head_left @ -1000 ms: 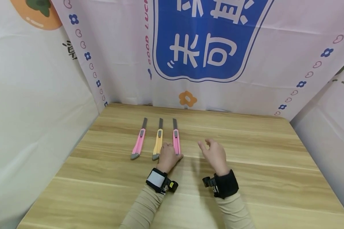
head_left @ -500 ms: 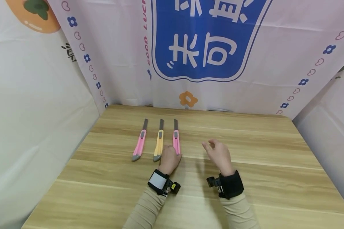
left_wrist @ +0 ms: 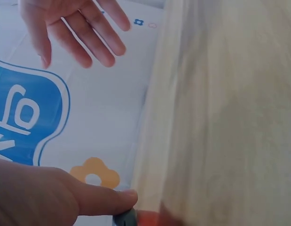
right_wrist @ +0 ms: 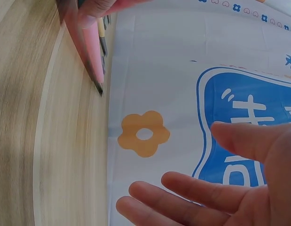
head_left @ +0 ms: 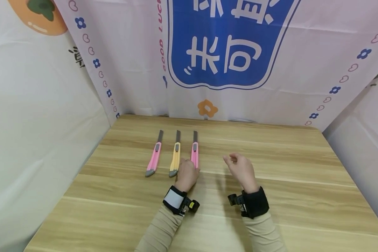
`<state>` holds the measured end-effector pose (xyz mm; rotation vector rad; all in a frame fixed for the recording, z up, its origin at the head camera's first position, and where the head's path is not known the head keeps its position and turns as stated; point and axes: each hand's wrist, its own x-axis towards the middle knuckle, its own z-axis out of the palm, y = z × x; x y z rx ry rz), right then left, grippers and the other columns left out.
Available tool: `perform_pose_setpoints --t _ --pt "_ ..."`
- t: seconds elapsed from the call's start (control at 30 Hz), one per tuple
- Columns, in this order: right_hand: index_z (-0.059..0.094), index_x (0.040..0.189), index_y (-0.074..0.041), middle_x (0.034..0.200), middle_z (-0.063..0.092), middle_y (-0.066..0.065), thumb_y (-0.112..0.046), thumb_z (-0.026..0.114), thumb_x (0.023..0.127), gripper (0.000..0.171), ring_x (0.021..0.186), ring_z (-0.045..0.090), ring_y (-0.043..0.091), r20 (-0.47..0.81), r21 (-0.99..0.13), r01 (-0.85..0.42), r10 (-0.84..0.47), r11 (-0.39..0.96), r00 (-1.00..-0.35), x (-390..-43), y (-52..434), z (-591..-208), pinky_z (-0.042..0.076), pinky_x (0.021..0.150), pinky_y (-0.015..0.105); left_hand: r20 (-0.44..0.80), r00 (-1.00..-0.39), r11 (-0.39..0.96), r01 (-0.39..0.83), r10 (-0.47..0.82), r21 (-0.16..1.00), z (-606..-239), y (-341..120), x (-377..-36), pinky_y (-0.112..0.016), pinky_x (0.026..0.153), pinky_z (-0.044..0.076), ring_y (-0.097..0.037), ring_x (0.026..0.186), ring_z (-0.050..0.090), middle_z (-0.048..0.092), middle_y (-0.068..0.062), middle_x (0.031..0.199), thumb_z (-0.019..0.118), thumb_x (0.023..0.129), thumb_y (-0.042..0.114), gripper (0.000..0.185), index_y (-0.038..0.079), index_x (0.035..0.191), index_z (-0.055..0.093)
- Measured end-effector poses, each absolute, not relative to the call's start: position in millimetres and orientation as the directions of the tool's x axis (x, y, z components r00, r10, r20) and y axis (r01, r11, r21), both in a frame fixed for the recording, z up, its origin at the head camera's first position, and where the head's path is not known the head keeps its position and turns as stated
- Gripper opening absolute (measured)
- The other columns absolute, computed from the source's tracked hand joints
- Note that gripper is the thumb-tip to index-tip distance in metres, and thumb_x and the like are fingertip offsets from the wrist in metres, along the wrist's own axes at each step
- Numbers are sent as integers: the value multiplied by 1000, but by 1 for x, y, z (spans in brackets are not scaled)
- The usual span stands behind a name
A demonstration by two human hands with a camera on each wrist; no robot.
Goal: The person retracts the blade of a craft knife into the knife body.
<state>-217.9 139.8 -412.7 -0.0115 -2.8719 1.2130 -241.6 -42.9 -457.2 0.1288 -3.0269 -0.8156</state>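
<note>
My left hand (head_left: 186,175) rests on the near end of the right pink knife (head_left: 194,154), fingers curled over it. I judge it light, stiff and slick; best held by the plastic body, clear of the exposed blade. Left of it lie the yellow knife (head_left: 174,159) and another pink knife (head_left: 153,159). My right hand (head_left: 240,169) hovers right of it, fingers loose, apart.
</note>
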Motion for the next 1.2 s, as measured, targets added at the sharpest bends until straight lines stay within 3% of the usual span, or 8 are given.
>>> perform_pose_setpoints --t 0.2,0.37,0.57,0.73,0.9,1.03,1.2 --pt "55 129 5 122 64 26 -35 50 100 50 113 62 37 15 -749 -5 9 663 -1000 -218 139 -416 53 94 47 28 -998 866 -35 -57 499 -447 -41 -237 -25 56 36 -20 68 45 56 -15 87 75 82 17 27 -7 89 64" --pt "58 126 5 119 66 25 -31 53 99 45 110 63 36 18 -812 -19 -7 583 -1000 -220 136 -417 54 94 45 145 -989 851 63 -16 521 -436 -39 -230 -26 56 38 -20 67 47 59 -16 82 78 79 14 27 -8 88 64" --pt "63 120 5 110 69 25 -27 59 96 40 101 67 34 25 -866 6 55 499 -998 -225 133 -419 58 84 40 303 -952 874 174 32 454 -425 -35 -219 -32 62 44 -24 72 53 61 -16 81 81 76 17 32 -7 90 65" --pt "58 126 6 113 68 27 -22 60 96 42 102 68 38 5 -947 25 92 321 -996 -227 132 -418 60 85 39 316 -948 870 185 35 458 -412 -29 -210 -32 61 48 -24 74 54 58 -15 89 79 79 21 42 -8 105 64" --pt "52 131 7 121 63 30 -18 60 95 44 107 67 39 -11 -992 17 47 126 -999 -228 128 -415 59 86 31 316 -948 843 208 47 497 -401 -26 -201 -26 56 45 -19 70 50 54 -13 89 79 79 21 48 -9 112 62" --pt "52 131 9 121 62 33 -16 61 95 45 99 72 29 -13 -999 14 16 49 -1000 -228 124 -412 60 82 26 355 -929 826 278 103 491 -395 -22 -193 -26 58 48 -19 71 51 56 -14 91 80 79 19 48 -11 112 61" --pt "56 127 9 116 65 33 -13 59 95 39 77 71 5 -7 -999 8 38 34 -999 -225 122 -408 61 77 26 358 -920 805 330 158 493 -391 -13 -184 -26 60 50 -20 73 54 57 -15 95 79 80 19 49 -11 114 61"
